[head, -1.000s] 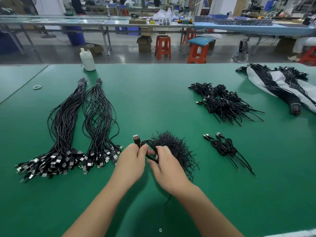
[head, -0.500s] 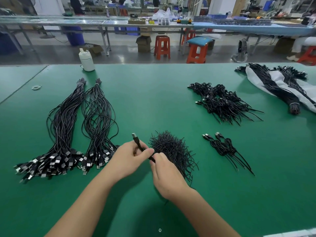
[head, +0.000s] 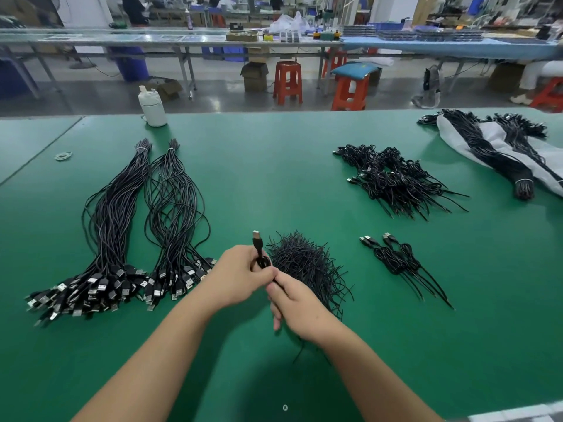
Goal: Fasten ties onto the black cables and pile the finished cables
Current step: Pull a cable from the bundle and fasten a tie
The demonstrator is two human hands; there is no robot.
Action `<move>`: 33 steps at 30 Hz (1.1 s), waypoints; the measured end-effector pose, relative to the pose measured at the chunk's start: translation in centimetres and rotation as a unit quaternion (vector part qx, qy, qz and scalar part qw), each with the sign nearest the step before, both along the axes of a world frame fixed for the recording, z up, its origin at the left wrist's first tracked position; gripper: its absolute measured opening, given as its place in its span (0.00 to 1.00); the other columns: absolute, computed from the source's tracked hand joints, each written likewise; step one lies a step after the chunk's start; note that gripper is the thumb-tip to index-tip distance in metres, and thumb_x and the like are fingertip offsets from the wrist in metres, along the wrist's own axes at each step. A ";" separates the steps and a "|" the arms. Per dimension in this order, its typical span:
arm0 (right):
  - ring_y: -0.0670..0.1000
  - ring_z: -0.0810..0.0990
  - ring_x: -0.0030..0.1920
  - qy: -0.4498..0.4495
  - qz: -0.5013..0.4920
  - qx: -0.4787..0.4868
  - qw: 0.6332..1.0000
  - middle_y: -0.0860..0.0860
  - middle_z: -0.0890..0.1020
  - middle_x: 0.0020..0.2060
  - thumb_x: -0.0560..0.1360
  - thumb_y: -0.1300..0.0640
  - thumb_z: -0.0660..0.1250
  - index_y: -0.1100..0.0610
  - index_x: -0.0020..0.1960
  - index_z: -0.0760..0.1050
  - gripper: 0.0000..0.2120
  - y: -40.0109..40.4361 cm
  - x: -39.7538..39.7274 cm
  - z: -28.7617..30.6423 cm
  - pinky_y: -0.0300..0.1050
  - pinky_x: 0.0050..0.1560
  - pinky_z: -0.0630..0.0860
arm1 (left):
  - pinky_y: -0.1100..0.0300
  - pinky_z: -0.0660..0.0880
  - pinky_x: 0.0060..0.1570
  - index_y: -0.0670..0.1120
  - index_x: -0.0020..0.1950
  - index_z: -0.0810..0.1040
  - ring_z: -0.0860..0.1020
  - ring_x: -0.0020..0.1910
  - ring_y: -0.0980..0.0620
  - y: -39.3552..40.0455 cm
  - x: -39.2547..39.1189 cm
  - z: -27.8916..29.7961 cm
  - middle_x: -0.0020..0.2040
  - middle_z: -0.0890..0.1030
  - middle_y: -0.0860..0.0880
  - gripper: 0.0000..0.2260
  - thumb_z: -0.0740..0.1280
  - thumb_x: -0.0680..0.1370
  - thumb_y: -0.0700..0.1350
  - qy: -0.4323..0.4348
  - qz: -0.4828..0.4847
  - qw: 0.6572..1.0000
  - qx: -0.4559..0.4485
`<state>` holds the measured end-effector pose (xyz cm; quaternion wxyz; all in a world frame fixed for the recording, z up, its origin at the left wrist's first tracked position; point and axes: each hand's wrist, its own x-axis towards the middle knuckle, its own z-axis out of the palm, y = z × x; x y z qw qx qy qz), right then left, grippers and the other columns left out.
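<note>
No readable text, labels, brands or numbers anywhere. White bottle [head: 152,106] at the tabletop's [head: 274,166] far edge: plain, no print resolves. USB plugs on the cable bundles [head: 100,254] nearest that bottle: bare metal, no markings legible. Boxes and trays on the benches beyond the bottle: too blurred to read. Small round white mark [head: 285,407] on the tabletop at the edge opposite the bottle: not legible.

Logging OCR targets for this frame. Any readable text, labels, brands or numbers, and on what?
No legible text anywhere.
White bottle: no readable label.
USB plug held in the left hand: no marking visible.
Boxes and trays on the far benches: too small and blurred to read.
</note>
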<state>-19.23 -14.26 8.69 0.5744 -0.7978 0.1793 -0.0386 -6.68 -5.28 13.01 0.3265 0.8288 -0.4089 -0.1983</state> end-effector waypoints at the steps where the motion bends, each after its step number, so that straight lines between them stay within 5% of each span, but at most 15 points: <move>1: 0.49 0.73 0.28 -0.006 -0.007 0.002 1.000 0.46 0.69 0.27 0.85 0.57 0.53 0.50 0.62 0.73 0.12 -0.2 0.0 -0.1 0.60 0.39 0.77 | 0.60 0.63 0.30 0.45 0.38 0.78 0.66 0.27 0.54 -0.1 0.1 0.1 0.28 0.72 0.53 0.07 0.70 0.75 0.45 0.014 -0.004 1.000 -0.001; 3: 0.47 0.73 0.28 0.000 -0.011 -0.040 0.999 0.43 0.73 0.26 0.85 0.54 0.51 0.46 0.61 0.73 0.13 -0.5 -0.1 0.0 0.56 0.39 0.77 | 0.62 0.63 0.29 0.47 0.35 0.77 0.66 0.26 0.56 -0.5 0.1 0.1 0.27 0.74 0.54 0.09 0.70 0.75 0.44 0.037 -0.017 0.999 -0.001; 5: 0.44 0.75 0.32 0.005 -0.013 -0.092 0.996 0.39 0.80 0.37 0.85 0.54 0.51 0.45 0.64 0.72 0.14 -0.7 -0.2 0.2 0.50 0.44 0.78 | 0.64 0.63 0.28 0.47 0.35 0.78 0.67 0.25 0.57 -0.9 -0.1 0.0 0.26 0.76 0.54 0.09 0.69 0.76 0.43 0.052 -0.024 0.998 -0.003; 8: 0.50 0.79 0.50 0.022 -0.014 -0.183 0.983 0.50 0.81 0.54 0.85 0.54 0.51 0.53 0.63 0.73 0.14 -1.5 -0.5 0.0 0.50 0.57 0.74 | 0.61 0.64 0.29 0.47 0.36 0.78 0.67 0.25 0.55 -1.4 -0.7 -1.1 0.25 0.75 0.53 0.08 0.69 0.76 0.43 0.092 -0.013 0.995 -0.030; 13: 0.56 0.77 0.44 0.079 -0.066 -0.264 0.959 0.52 0.78 0.44 0.85 0.51 0.49 0.55 0.49 0.68 0.13 -2.8 -1.0 -1.3 0.51 0.45 0.72 | 0.59 0.68 0.31 0.46 0.50 0.76 0.71 0.26 0.55 -2.3 -2.5 -4.1 0.31 0.79 0.51 0.06 0.69 0.79 0.48 0.219 0.081 0.969 -0.083; 15: 0.55 0.74 0.41 0.087 -0.116 -0.260 0.955 0.51 0.75 0.40 0.85 0.51 0.49 0.55 0.45 0.66 0.14 -3.8 -1.2 -2.0 0.49 0.42 0.67 | 0.60 0.67 0.33 0.52 0.46 0.75 0.73 0.29 0.58 -1.9 -3.3 -5.6 0.33 0.78 0.54 0.09 0.67 0.78 0.56 0.070 0.043 0.996 0.021; 18: 0.53 0.72 0.38 0.100 -0.174 -0.230 0.952 0.50 0.73 0.36 0.85 0.52 0.49 0.54 0.40 0.63 0.16 -5.5 -1.8 -2.9 0.49 0.39 0.64 | 0.58 0.70 0.38 0.55 0.42 0.71 0.74 0.38 0.55 -0.8 -5.3 -7.5 0.39 0.75 0.56 0.16 0.63 0.74 0.67 -0.120 -0.078 0.974 0.175; 21: 0.47 0.68 0.34 0.104 -0.175 -0.221 0.954 0.49 0.71 0.34 0.85 0.52 0.49 0.52 0.38 0.62 0.17 -6.2 -2.3 -3.3 0.41 0.33 0.62 | 0.54 0.70 0.43 0.55 0.47 0.69 0.73 0.43 0.51 -0.3 -6.8 -8.8 0.45 0.71 0.55 0.17 0.64 0.74 0.67 -0.150 -0.142 0.953 0.222; 24: 0.46 0.67 0.33 0.101 -0.178 -0.214 0.955 0.48 0.69 0.33 0.85 0.52 0.49 0.53 0.37 0.61 0.18 -6.2 -2.8 -3.6 0.40 0.33 0.62 | 0.52 0.73 0.47 0.52 0.50 0.69 0.74 0.47 0.49 -0.1 -7.5 -9.2 0.49 0.70 0.52 0.06 0.60 0.78 0.54 -0.159 -0.148 0.955 0.204; 27: 0.47 0.67 0.34 0.097 -0.188 -0.200 0.957 0.48 0.69 0.33 0.85 0.51 0.49 0.53 0.37 0.61 0.18 -6.1 -3.0 -3.7 0.42 0.34 0.64 | 0.51 0.74 0.49 0.49 0.54 0.71 0.73 0.50 0.47 0.3 -7.3 -9.4 0.51 0.70 0.50 0.06 0.56 0.80 0.46 -0.178 -0.139 0.955 0.191; 33: 0.48 0.68 0.35 0.080 -0.202 -0.176 0.960 0.49 0.70 0.34 0.85 0.47 0.49 0.54 0.38 0.63 0.19 -5.8 -3.2 -3.7 0.43 0.37 0.67 | 0.56 0.75 0.47 0.53 0.46 0.69 0.73 0.46 0.53 0.9 -5.2 -8.8 0.45 0.74 0.55 0.04 0.56 0.79 0.45 -0.173 -0.084 0.974 0.121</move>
